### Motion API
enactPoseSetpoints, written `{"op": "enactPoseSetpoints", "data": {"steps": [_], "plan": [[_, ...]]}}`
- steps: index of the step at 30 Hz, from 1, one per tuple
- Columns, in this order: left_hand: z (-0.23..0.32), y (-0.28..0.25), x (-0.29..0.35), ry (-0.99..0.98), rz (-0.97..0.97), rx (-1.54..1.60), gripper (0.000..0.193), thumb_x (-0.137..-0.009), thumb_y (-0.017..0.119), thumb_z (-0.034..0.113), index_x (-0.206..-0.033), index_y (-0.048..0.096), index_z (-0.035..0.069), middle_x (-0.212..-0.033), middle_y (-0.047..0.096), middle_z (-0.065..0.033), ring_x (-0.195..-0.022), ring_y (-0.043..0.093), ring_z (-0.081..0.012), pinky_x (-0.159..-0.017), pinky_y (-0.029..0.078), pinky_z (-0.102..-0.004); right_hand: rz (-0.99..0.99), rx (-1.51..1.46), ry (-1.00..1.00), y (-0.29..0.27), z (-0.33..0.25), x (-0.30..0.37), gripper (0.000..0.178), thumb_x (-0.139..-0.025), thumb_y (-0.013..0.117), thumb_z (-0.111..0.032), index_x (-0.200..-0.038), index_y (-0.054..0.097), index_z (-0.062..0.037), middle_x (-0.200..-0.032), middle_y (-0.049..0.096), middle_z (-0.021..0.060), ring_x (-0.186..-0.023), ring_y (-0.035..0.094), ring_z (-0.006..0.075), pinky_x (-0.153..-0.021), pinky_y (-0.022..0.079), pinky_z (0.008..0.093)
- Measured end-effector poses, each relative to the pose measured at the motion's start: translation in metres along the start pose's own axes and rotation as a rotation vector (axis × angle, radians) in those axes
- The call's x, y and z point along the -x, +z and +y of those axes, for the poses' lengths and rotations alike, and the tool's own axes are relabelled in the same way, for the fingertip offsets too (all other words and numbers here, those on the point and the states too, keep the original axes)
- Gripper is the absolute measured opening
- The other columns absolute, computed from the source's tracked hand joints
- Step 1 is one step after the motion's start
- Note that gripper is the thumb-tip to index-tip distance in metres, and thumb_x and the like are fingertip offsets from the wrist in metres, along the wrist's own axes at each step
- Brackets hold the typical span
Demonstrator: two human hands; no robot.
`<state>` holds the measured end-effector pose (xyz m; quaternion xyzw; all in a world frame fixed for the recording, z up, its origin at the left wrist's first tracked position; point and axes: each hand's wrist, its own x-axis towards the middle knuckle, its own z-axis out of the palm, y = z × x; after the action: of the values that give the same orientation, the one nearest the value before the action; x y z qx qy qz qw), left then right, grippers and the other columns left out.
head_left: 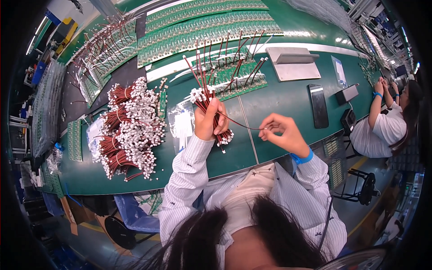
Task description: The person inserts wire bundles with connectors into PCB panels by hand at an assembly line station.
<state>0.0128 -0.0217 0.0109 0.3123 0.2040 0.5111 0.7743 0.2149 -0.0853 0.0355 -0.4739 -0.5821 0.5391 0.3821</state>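
My left hand [210,118] is closed round a bundle of thin dark-red cables [198,96] with white plugs at their ends. One cable [243,124] runs from that bundle across to my right hand [283,131], whose thumb and forefinger pinch its far end. Just beyond the bundle lie green circuit boards [243,74] with similar cables standing up from them. To the left are several tied bundles of red cables [121,116] heaped together, their white plugs spread to the right. A clear bag of white pieces [182,127] is beside my left wrist.
Rows of green circuit boards [198,33] cover the back of the green table [288,108]. At the right are a metal stand [294,64], a black phone [318,105] and a small grey box [347,94]. Another person [382,121] sits at the far right.
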Motion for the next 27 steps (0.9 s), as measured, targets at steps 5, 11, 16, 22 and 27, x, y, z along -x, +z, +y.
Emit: {"op": "enactPoseSetpoints", "data": {"steps": [5, 11, 16, 22, 27], "plan": [[-0.004, 0.002, 0.001, 0.023, 0.014, -0.100, 0.028, -0.086, 0.041, 0.025, -0.071, 0.039, 0.001, -0.048, 0.038, -0.0047, -0.029, 0.028, -0.0077, -0.030, 0.023, -0.0222, -0.039, 0.053, 0.009, 0.014, 0.002, -0.004, 0.010, -0.073, 0.050, 0.002, -0.082, 0.052, 0.0028, -0.073, 0.059, 0.0084, -0.069, 0.059, 0.0127, -0.059, 0.047, 0.0216], [-0.002, 0.000, -0.001, 0.043, 0.045, -0.124, 0.027, -0.086, 0.042, 0.024, -0.072, 0.039, 0.002, -0.048, 0.037, -0.0035, -0.030, 0.029, -0.0073, -0.030, 0.024, -0.0223, -0.109, 0.198, -0.028, 0.021, 0.003, -0.010, 0.007, -0.071, 0.057, -0.001, -0.076, 0.054, 0.0025, -0.073, 0.059, 0.0075, -0.066, 0.059, 0.0130, -0.060, 0.046, 0.0219], [-0.004, 0.002, -0.001, 0.039, 0.019, -0.130, 0.027, -0.086, 0.042, 0.025, -0.072, 0.039, 0.002, -0.047, 0.034, -0.0016, -0.031, 0.028, -0.0074, -0.031, 0.024, -0.0219, -0.132, 0.323, -0.039, 0.027, 0.007, -0.011, 0.007, -0.068, 0.057, 0.000, -0.074, 0.053, -0.0003, -0.071, 0.052, 0.0045, -0.062, 0.053, 0.0116, -0.053, 0.044, 0.0219], [-0.005, -0.002, -0.001, 0.056, -0.022, -0.069, 0.027, -0.087, 0.039, 0.027, -0.074, 0.039, 0.003, -0.048, 0.033, -0.0015, -0.032, 0.028, -0.0073, -0.031, 0.024, -0.0213, -0.138, 0.139, -0.043, 0.028, 0.017, -0.011, 0.007, -0.070, 0.056, 0.000, -0.072, 0.050, 0.0001, -0.070, 0.050, 0.0034, -0.060, 0.048, 0.0086, -0.051, 0.043, 0.0197], [-0.002, -0.003, -0.002, 0.065, -0.046, -0.021, 0.027, -0.087, 0.037, 0.028, -0.074, 0.037, 0.004, -0.048, 0.033, -0.0019, -0.032, 0.028, -0.0074, -0.031, 0.024, -0.0217, -0.180, -0.048, 0.072, 0.018, 0.018, -0.007, 0.006, -0.070, 0.052, 0.002, -0.073, 0.047, 0.0005, -0.068, 0.050, 0.0040, -0.060, 0.049, 0.0081, -0.051, 0.045, 0.0204]]}}
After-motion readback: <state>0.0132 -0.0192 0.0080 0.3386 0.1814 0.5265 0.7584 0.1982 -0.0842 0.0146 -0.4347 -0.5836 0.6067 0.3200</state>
